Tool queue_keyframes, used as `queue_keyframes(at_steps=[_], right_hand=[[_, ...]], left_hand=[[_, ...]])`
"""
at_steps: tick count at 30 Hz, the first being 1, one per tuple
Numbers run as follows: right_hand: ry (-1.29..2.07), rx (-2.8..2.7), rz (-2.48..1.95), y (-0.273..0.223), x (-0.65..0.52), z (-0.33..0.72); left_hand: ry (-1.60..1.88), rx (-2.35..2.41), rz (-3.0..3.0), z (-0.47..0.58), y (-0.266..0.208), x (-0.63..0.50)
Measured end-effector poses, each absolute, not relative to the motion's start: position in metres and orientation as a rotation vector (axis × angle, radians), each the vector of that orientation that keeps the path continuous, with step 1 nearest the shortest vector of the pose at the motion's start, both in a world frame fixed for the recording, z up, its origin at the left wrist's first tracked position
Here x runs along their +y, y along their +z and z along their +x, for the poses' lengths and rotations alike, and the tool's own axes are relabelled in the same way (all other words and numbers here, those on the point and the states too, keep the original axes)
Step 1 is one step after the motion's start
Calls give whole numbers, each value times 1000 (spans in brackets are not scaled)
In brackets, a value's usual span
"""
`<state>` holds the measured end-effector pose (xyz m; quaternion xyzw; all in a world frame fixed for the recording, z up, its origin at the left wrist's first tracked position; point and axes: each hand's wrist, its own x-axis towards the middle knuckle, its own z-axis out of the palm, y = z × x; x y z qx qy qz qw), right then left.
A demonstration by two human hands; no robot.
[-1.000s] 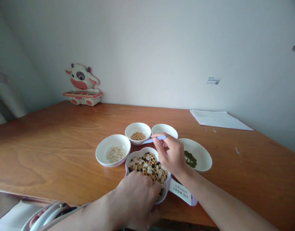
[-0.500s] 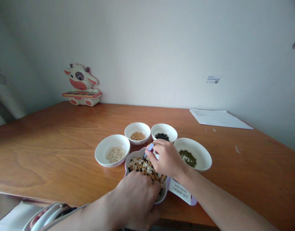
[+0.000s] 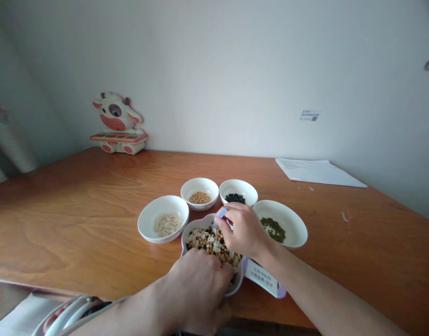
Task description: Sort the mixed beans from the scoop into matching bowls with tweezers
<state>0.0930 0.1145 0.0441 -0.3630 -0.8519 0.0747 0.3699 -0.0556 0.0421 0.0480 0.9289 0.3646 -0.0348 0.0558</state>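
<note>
A light-purple bowl (image 3: 183, 235) with a wavy rim and a labelled handle (image 3: 261, 279) holds mixed beans and pale seeds (image 3: 214, 246). My left hand (image 3: 202, 284) is closed over its near rim, with fingertips inside and the thumb mostly hidden below. My right hand (image 3: 242, 229) pinches slim purple tweezers (image 3: 220, 214) above the far side of the mix. Their lower end is largely hidden, and I cannot tell whether they hold a bean.
Around the far side stand white bowls with pale seeds (image 3: 144, 224), yellow beans (image 3: 200, 198), black beans (image 3: 235, 198) and green beans (image 3: 296, 228). Papers (image 3: 315, 171) lie at the back right. A cow toy keyboard (image 3: 119, 128) stands back left on the wooden table (image 3: 77, 210).
My right hand and the tweezers have shifted slightly to the right over the bowl. My left hand stays on the near rim.
</note>
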Motion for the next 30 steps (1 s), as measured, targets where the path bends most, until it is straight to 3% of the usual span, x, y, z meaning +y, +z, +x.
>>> queue_keyframes(at_steps=[30], right_hand=[[83,-2187,-1061,42,114,92]], left_hand=[[-91,1123,2820,-56,47,42]])
